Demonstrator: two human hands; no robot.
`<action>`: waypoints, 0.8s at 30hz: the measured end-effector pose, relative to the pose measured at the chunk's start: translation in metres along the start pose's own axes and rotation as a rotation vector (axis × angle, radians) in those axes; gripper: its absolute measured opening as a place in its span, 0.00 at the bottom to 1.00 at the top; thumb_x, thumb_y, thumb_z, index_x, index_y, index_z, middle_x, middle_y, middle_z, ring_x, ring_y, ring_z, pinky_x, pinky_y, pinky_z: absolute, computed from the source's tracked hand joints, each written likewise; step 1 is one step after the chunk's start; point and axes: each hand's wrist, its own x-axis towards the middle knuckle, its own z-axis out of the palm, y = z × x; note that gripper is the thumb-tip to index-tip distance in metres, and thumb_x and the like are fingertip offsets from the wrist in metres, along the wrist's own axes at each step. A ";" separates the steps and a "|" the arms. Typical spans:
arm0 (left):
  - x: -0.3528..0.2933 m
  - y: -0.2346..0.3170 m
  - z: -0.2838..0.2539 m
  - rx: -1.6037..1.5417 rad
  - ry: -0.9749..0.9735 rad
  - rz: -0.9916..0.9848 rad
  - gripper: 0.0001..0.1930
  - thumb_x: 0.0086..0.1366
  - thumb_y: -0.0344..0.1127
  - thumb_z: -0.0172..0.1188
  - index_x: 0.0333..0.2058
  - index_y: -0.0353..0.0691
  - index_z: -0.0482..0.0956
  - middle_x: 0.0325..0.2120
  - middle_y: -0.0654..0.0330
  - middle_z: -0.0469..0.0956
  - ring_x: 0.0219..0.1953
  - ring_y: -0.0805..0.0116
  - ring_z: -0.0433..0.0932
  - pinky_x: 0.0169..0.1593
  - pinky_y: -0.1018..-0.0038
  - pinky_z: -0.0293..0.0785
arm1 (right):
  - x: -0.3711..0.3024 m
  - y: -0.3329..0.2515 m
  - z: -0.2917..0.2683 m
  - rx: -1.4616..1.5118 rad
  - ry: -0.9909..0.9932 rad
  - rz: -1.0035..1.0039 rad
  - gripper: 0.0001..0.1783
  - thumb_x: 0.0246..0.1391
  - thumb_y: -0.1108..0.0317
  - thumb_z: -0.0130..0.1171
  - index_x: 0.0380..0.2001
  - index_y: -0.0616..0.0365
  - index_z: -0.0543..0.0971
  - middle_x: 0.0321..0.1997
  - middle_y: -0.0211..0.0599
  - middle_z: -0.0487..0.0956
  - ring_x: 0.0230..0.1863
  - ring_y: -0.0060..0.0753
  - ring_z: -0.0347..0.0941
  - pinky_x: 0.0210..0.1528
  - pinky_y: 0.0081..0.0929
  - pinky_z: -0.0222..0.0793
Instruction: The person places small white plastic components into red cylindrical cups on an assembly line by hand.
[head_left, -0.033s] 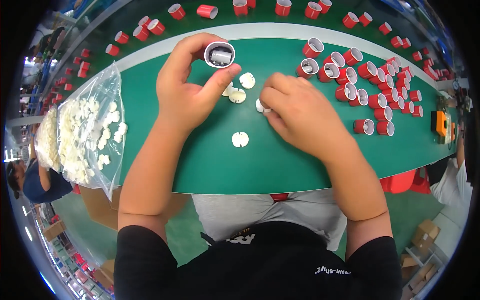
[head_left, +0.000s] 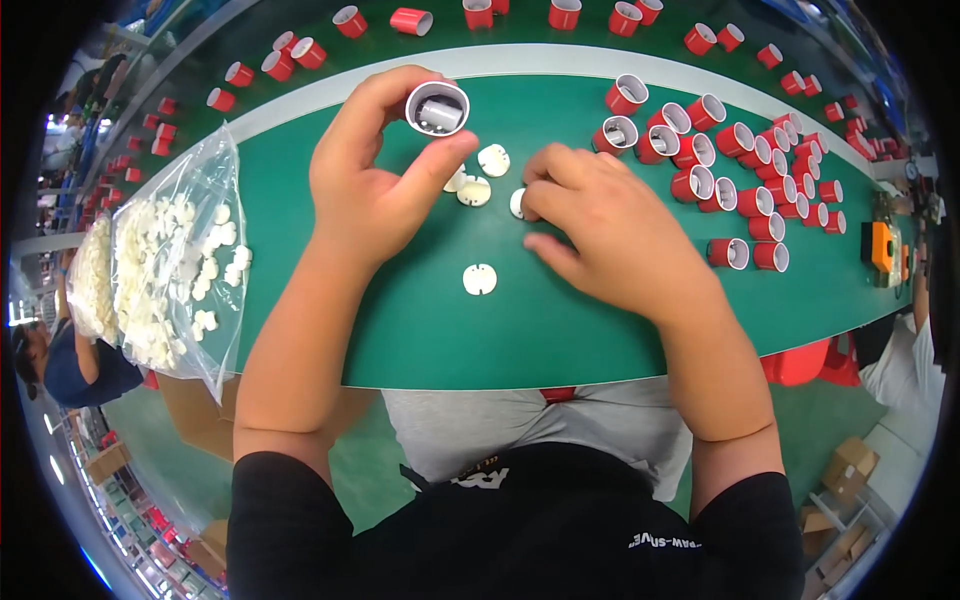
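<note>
My left hand (head_left: 365, 170) is wrapped around a cup (head_left: 437, 84) with a whitish rim, its mouth tilted toward me. Inside the cup sits a grey cylindrical part (head_left: 439, 114) with small details around it. My right hand (head_left: 600, 225) is low over the green table, its thumb spread away from its curled fingers. The fingertips touch a small white disc (head_left: 517, 204), partly hidden behind them. Between the hands lie more notched white discs, one (head_left: 494, 160) at the back and another (head_left: 473, 191) beside a partly covered one. A single slotted disc (head_left: 480, 279) lies closer to me.
Many red cups (head_left: 735, 140) with white rims stand on the right of the green table (head_left: 430, 330); some hold grey parts. Clear plastic bags (head_left: 165, 270) of white pieces lie at left. Beyond a pale strip (head_left: 560, 60), more red cups form a curved row. Other people are at both sides.
My right thumb has moved away from the white disc, opening a gap to the fingers. My left hand and its cup have shifted very slightly left.
</note>
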 end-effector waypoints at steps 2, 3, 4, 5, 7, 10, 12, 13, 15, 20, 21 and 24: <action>-0.006 0.004 -0.002 -0.076 -0.033 -0.066 0.22 0.58 0.24 0.70 0.51 0.31 0.76 0.45 0.55 0.80 0.47 0.67 0.80 0.52 0.73 0.76 | -0.003 0.007 0.000 0.006 0.003 -0.016 0.12 0.47 0.73 0.68 0.36 0.56 0.77 0.45 0.34 0.78 0.47 0.41 0.74 0.48 0.38 0.68; -0.005 0.006 -0.003 -0.134 -0.085 -0.052 0.20 0.61 0.25 0.66 0.52 0.30 0.75 0.46 0.54 0.79 0.48 0.67 0.79 0.54 0.72 0.75 | -0.003 0.009 -0.001 0.003 -0.027 -0.054 0.12 0.47 0.73 0.68 0.36 0.56 0.77 0.45 0.34 0.79 0.47 0.41 0.74 0.49 0.38 0.68; -0.005 0.007 -0.004 -0.191 -0.137 -0.038 0.19 0.64 0.26 0.62 0.53 0.29 0.74 0.48 0.53 0.77 0.49 0.67 0.79 0.55 0.71 0.74 | -0.002 0.010 -0.002 0.001 -0.056 -0.092 0.12 0.46 0.73 0.68 0.35 0.56 0.77 0.46 0.34 0.79 0.48 0.40 0.75 0.49 0.38 0.68; -0.005 0.010 -0.004 -0.197 -0.135 -0.041 0.19 0.64 0.26 0.62 0.53 0.29 0.74 0.48 0.53 0.77 0.49 0.67 0.79 0.55 0.71 0.74 | -0.002 0.010 -0.002 -0.001 -0.062 -0.089 0.12 0.46 0.73 0.68 0.35 0.56 0.77 0.46 0.34 0.79 0.48 0.40 0.75 0.49 0.38 0.68; -0.005 0.012 -0.005 -0.278 -0.231 -0.082 0.19 0.68 0.29 0.55 0.55 0.28 0.71 0.51 0.53 0.74 0.49 0.66 0.78 0.56 0.70 0.73 | -0.001 0.009 -0.002 -0.080 -0.081 -0.059 0.14 0.44 0.72 0.70 0.35 0.55 0.78 0.44 0.34 0.80 0.47 0.40 0.76 0.50 0.40 0.68; -0.009 0.005 -0.004 -0.346 -0.293 -0.079 0.20 0.68 0.31 0.54 0.56 0.30 0.69 0.52 0.52 0.72 0.46 0.67 0.79 0.52 0.70 0.75 | 0.005 0.003 -0.009 -0.001 0.091 -0.107 0.16 0.42 0.73 0.73 0.37 0.56 0.80 0.41 0.36 0.82 0.43 0.39 0.77 0.48 0.37 0.71; -0.011 0.006 0.000 -0.306 -0.322 -0.064 0.20 0.68 0.32 0.56 0.56 0.31 0.69 0.50 0.52 0.73 0.44 0.65 0.80 0.49 0.69 0.76 | 0.008 -0.007 -0.016 0.099 0.271 -0.114 0.18 0.41 0.73 0.75 0.38 0.58 0.80 0.41 0.38 0.82 0.42 0.38 0.78 0.45 0.35 0.72; -0.012 0.007 0.003 -0.261 -0.355 -0.048 0.20 0.67 0.34 0.57 0.55 0.33 0.70 0.48 0.52 0.75 0.41 0.63 0.80 0.46 0.69 0.76 | 0.009 -0.010 -0.016 0.203 0.457 -0.121 0.20 0.40 0.73 0.76 0.39 0.59 0.81 0.40 0.39 0.82 0.41 0.38 0.78 0.43 0.33 0.74; -0.016 0.010 0.006 -0.186 -0.403 -0.038 0.21 0.65 0.34 0.58 0.55 0.34 0.70 0.45 0.51 0.75 0.40 0.59 0.80 0.44 0.68 0.77 | 0.007 -0.010 -0.014 0.159 0.482 -0.187 0.21 0.39 0.73 0.77 0.39 0.61 0.82 0.40 0.40 0.82 0.40 0.38 0.79 0.40 0.32 0.75; -0.015 0.013 0.011 -0.093 -0.485 0.077 0.24 0.57 0.36 0.62 0.52 0.36 0.71 0.39 0.51 0.77 0.36 0.50 0.77 0.39 0.65 0.75 | 0.007 -0.012 -0.012 0.154 0.467 -0.252 0.19 0.40 0.71 0.79 0.37 0.60 0.84 0.38 0.40 0.82 0.37 0.35 0.78 0.36 0.28 0.75; -0.015 0.013 0.010 -0.091 -0.487 0.075 0.24 0.57 0.36 0.62 0.52 0.36 0.71 0.39 0.51 0.77 0.36 0.50 0.77 0.39 0.65 0.75 | 0.006 -0.014 -0.014 0.158 0.468 -0.251 0.19 0.40 0.71 0.79 0.37 0.60 0.84 0.38 0.40 0.82 0.37 0.35 0.78 0.36 0.28 0.75; -0.014 0.014 0.011 -0.111 -0.524 0.060 0.24 0.54 0.35 0.61 0.51 0.36 0.71 0.39 0.51 0.76 0.35 0.49 0.76 0.38 0.63 0.74 | 0.002 -0.019 -0.017 0.135 0.384 -0.173 0.18 0.40 0.69 0.79 0.36 0.60 0.84 0.37 0.38 0.82 0.35 0.34 0.78 0.35 0.27 0.75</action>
